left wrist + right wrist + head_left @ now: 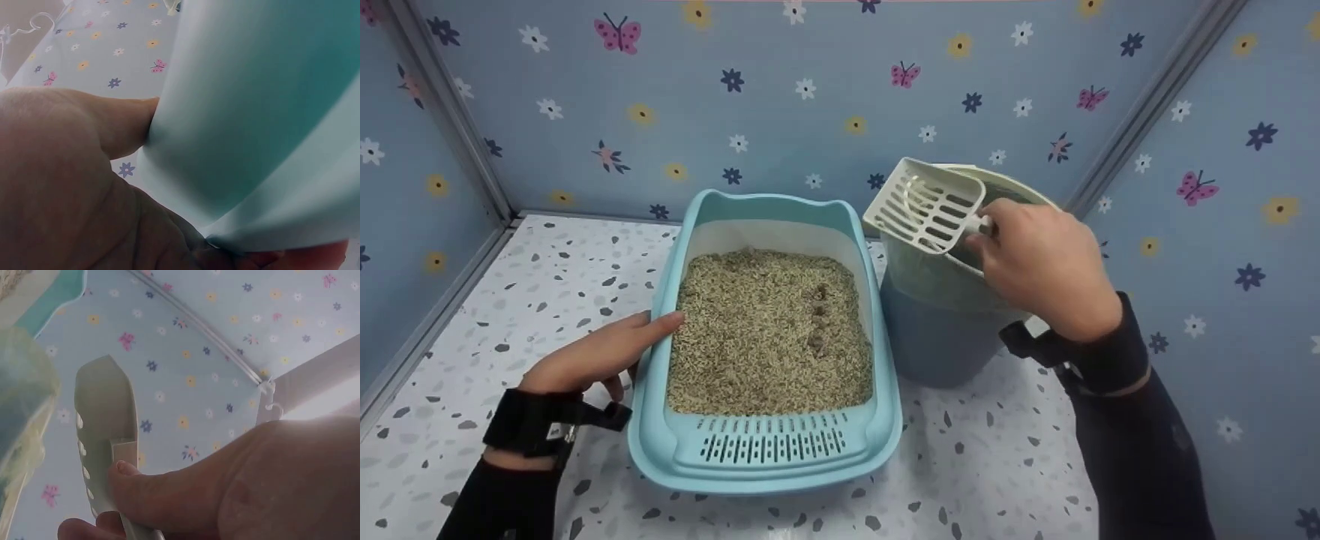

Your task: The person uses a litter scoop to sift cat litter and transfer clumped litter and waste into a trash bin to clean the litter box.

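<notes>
A light-blue litter box [765, 476] stands on the speckled surface, holding tan granular litter [750, 337]. Several dark clumps [819, 343] lie in a row on its right side. My left hand [592, 352] grips the box's left side, thumb over the rim and fingers beneath; the left wrist view shows the pale blue wall [242, 107] up close. With my right hand [1050, 266] I hold a cream slotted litter scoop [945, 178] by its handle, over the near-left rim of a bin. The right wrist view shows the scoop [107, 399] tilted, my thumb on its handle.
The blue-grey bin [937, 341], lined with a pale translucent bag [919, 277], stands close to the box's right side. Flower-and-butterfly panels [780, 112] enclose the back and both sides. White speckled surface [585, 262] extends around the box.
</notes>
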The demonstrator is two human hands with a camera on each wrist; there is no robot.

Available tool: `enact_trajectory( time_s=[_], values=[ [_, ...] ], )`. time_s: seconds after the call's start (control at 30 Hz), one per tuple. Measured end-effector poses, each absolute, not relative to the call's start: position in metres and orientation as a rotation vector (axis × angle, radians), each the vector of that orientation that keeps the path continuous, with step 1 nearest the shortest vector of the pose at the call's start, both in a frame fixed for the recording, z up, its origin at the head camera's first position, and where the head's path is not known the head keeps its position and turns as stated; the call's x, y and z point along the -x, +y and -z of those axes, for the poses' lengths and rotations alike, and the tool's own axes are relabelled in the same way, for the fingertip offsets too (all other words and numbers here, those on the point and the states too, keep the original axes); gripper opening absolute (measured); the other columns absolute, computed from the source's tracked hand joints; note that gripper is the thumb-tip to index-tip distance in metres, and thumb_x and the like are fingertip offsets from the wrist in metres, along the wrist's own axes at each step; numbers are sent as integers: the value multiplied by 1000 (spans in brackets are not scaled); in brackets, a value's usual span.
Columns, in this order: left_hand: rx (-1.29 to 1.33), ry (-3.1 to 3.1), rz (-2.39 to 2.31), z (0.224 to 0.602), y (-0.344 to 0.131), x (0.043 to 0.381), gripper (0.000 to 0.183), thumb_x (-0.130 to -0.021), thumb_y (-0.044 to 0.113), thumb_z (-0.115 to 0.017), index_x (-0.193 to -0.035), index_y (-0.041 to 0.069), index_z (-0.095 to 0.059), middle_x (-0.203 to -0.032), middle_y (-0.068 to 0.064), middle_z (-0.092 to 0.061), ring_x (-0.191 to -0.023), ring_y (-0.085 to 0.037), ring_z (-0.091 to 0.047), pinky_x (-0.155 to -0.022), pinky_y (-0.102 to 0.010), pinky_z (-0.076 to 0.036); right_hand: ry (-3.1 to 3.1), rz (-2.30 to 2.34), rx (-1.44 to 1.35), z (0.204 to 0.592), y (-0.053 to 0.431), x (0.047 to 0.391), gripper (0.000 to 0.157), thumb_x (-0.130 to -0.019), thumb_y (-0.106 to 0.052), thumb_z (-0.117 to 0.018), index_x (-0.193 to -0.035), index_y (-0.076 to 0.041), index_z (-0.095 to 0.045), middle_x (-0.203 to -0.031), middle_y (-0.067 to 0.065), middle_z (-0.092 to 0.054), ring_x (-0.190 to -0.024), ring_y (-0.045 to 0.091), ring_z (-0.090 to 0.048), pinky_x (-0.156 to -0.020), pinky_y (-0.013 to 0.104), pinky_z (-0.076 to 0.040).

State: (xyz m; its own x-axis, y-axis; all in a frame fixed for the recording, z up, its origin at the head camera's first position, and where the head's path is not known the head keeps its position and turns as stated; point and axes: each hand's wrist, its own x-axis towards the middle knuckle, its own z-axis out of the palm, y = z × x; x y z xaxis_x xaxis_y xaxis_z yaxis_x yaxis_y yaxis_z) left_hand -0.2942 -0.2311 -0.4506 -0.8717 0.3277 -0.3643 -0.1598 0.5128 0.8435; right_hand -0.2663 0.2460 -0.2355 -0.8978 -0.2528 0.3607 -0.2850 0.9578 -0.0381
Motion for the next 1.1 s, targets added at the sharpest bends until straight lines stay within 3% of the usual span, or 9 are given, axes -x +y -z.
enact_trajectory(
  time_s=[0.33,0.53,0.7,0.83,0.97,1.1],
  values=[
    [-153,2280,-1338,453,-231,294,78,-114,71,-39,-145,0,-42,-111,-19,-63,-79,-27,-71,-52,-45,-63,-2805,61,-626,270,193,259,27,-106,-27,-76,-93,-8,-63,-73,6,-60,-68,35,-66,-60,58,-58],
    [-145,2274,-1334,450,-230,293,81,-112,76,-40,-144,2,-44,-108,-18,-62,-78,-29,-66,-54,-46,-63,-2729,166,-774,298,170,269,27,-103,-25,-76,-92,-5,-62,-68,8,-59,-63,38,-67,-54,60,-56],
    [-156,2278,-1333,450,-230,293,79,-113,74,-40,-143,1,-43,-107,-18,-62,-79,-29,-66,-55,-46,-63,-2742,253,-849,317,155,278,20,-89,-9,-74,-79,-10,-57,-64,5,-56,-56,34,-63,-47,57,-54],
    [-162,2283,-1338,451,-232,294,78,-114,72,-40,-143,1,-44,-109,-19,-63,-76,-29,-68,-54,-47,-64,-2784,365,-895,327,143,287,31,-80,-2,-72,-68,-15,-47,-63,4,-53,-55,28,-60,-46,55,-56],
    [-155,2280,-1349,449,-232,293,79,-113,73,-41,-144,0,-44,-111,-21,-62,-76,-30,-71,-54,-49,-64,-2820,470,-924,329,133,296,40,-84,-8,-78,-63,-17,-45,-63,3,-56,-57,25,-59,-49,56,-59],
    [-158,2279,-1357,450,-232,292,78,-113,73,-43,-141,0,-44,-111,-21,-61,-75,-29,-71,-54,-50,-65,-2854,582,-926,321,123,301,43,-86,-8,-76,-62,-19,-42,-61,-1,-48,-54,20,-49,-43,48,-49]
  ],
)
